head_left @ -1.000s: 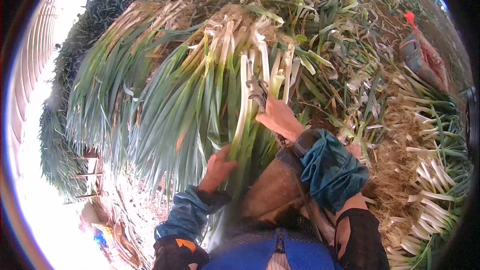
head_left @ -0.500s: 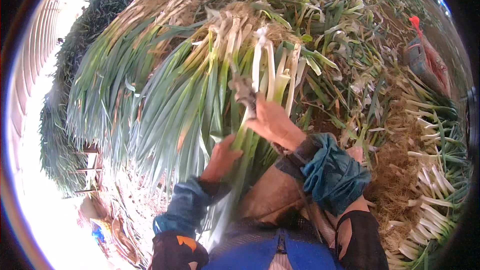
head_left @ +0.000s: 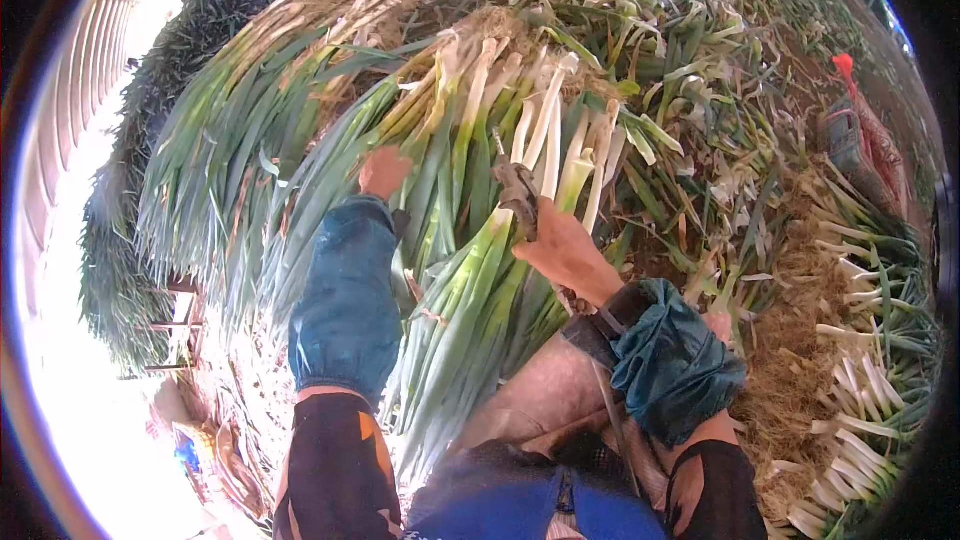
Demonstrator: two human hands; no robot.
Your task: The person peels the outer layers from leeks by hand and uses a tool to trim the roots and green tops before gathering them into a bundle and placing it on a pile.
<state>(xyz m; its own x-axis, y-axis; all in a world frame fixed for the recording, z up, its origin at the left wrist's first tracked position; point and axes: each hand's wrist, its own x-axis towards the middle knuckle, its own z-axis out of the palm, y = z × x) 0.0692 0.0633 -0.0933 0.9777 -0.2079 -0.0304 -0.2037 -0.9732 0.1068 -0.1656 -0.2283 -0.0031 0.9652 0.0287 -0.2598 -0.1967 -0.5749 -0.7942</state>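
Left hand is out over the unstripped leeks, fingers curled down at the leaves; we can't tell whether it grips any. Right hand is closed round a metal air gun, or something like it, nozzle pointing away from us, probably so the jet runs along the stems. A thin hose runs down past our right wrist, seemingly kept off the leaves.

Bare-stemmed leeks lie just beside the gun, white ends away, green tops toward our lap, likely so the stems stay in reach. The unstripped ones spread to their left, roots also away, which looks handy for picking by the leaves. Leaf scraps heap beyond and right; farther right, more leeks lie in a row, near a reddish net bag.
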